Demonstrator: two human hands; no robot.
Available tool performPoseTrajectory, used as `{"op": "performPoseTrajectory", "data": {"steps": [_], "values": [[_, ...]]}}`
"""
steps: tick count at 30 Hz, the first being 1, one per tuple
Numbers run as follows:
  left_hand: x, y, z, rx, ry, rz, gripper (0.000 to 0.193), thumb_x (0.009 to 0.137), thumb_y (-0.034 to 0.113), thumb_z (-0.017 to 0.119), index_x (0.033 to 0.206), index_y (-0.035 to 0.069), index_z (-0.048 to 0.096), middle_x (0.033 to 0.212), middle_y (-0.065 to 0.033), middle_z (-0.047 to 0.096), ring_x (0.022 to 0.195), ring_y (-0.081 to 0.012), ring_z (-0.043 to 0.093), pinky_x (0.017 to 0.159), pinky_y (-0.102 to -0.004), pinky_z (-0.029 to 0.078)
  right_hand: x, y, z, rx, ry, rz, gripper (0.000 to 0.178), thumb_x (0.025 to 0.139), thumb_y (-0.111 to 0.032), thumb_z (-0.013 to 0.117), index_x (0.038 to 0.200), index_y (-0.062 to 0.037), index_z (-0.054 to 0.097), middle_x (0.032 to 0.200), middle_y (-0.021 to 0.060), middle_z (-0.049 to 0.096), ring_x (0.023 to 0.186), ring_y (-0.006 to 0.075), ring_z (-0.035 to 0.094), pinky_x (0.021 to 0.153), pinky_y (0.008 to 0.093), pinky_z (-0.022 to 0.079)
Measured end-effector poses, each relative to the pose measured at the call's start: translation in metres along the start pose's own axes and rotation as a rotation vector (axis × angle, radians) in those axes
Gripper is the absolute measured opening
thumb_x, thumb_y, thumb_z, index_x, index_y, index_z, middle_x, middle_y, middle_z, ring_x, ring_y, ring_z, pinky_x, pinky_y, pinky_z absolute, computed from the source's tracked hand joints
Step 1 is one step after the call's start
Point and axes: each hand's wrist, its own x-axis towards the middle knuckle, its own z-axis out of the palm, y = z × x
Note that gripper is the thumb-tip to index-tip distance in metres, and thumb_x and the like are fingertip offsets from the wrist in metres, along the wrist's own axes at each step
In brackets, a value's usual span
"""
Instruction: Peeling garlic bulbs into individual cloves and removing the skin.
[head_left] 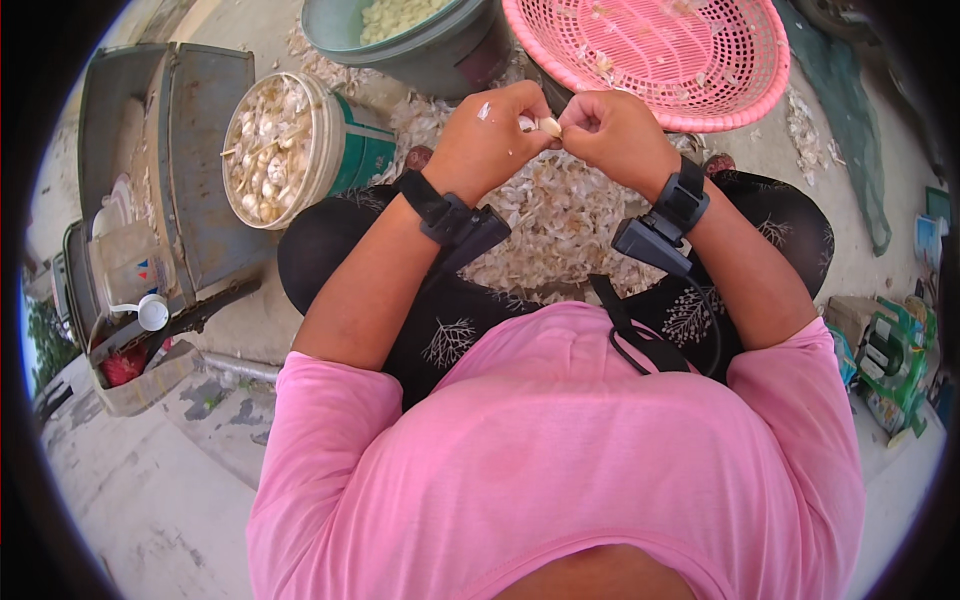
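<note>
A pale garlic clove [549, 127] is pinched between my two hands, above a heap of papery garlic skins [550, 225] that lies between my knees. My left hand [490, 135] is closed around it, with a bit of white skin stuck to its back. Curled in from the other side, my right hand [617, 138] has thumb and forefinger pressed against the clove's end. Another whitish piece shows inside the left fingers, too covered to name. Just beyond the hands stands a pink plastic basket [745, 122] with scraps of skin inside.
A white-and-green bucket [365, 150] at the left is full of garlic. Behind it stands a grey tub [420, 65] holding peeled cloves. Farther left is a metal cabinet [212, 150] with a white ladle [152, 312]. Green packages [890, 360] lie at the right, near a dark green net [850, 130].
</note>
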Motion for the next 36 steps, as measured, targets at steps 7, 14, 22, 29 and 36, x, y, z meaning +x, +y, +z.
{"op": "performPoseTrajectory", "data": {"steps": [7, 14, 22, 29, 36], "values": [[0.001, 0.001, -0.016, -0.721, -0.216, -0.211, 0.023, 0.076, 0.017, 0.066, 0.092, 0.002, 0.057, 0.083, -0.0041, 0.06, 0.07, -0.0102, 0.056, 0.063, -0.0234, 0.046, -0.006, -0.011, -0.013, 0.553, -0.15, 0.114, 0.005, 0.074, -0.009, 0.056, 0.073, -0.0043, 0.055, 0.065, -0.0029, 0.054, 0.053, 0.0034, 0.047, 0.047, 0.0185, 0.038], [0.001, 0.003, -0.012, -1.266, -0.156, -0.367, 0.021, 0.084, 0.015, 0.055, 0.099, -0.001, 0.055, 0.086, -0.0083, 0.06, 0.068, -0.0114, 0.056, 0.061, -0.0224, 0.047, -0.005, -0.014, -0.014, 0.675, -0.111, 0.083, 0.002, 0.076, -0.006, 0.052, 0.076, -0.0037, 0.053, 0.067, -0.0031, 0.049, 0.056, 0.0039, 0.046, 0.051, 0.0185, 0.039], [0.002, 0.003, -0.015, -1.254, -0.003, -0.268, 0.021, 0.08, 0.007, 0.059, 0.099, -0.001, 0.053, 0.088, -0.0113, 0.062, 0.067, -0.0126, 0.057, 0.061, -0.0225, 0.047, -0.001, -0.004, -0.004, 0.543, -0.031, 0.076, 0.007, 0.08, -0.01, 0.055, 0.079, -0.0033, 0.055, 0.068, -0.0027, 0.051, 0.058, 0.0044, 0.047, 0.054, 0.0185, 0.039], [0.003, 0.006, -0.012, -0.817, 0.031, -0.307, 0.021, 0.074, 0.003, 0.065, 0.093, 0.001, 0.054, 0.082, -0.0064, 0.062, 0.065, -0.0082, 0.057, 0.057, -0.0189, 0.045, 0.002, -0.008, -0.003, 0.621, 0.154, -0.007, 0.011, 0.08, -0.011, 0.057, 0.085, -0.0011, 0.058, 0.073, -0.0016, 0.056, 0.065, 0.0033, 0.05, 0.058, 0.0186, 0.041], [0.001, 0.006, -0.004, -0.517, 0.086, -0.205, 0.019, 0.068, 0.008, 0.069, 0.081, -0.001, 0.058, 0.075, -0.0062, 0.062, 0.07, -0.0099, 0.058, 0.063, -0.0235, 0.046, 0.0, -0.008, -0.01, 0.369, 0.06, -0.022, 0.012, 0.078, -0.01, 0.058, 0.08, 0.0007, 0.063, 0.067, 0.0018, 0.06, 0.061, 0.0047, 0.051, 0.054, 0.0215, 0.041]]}}
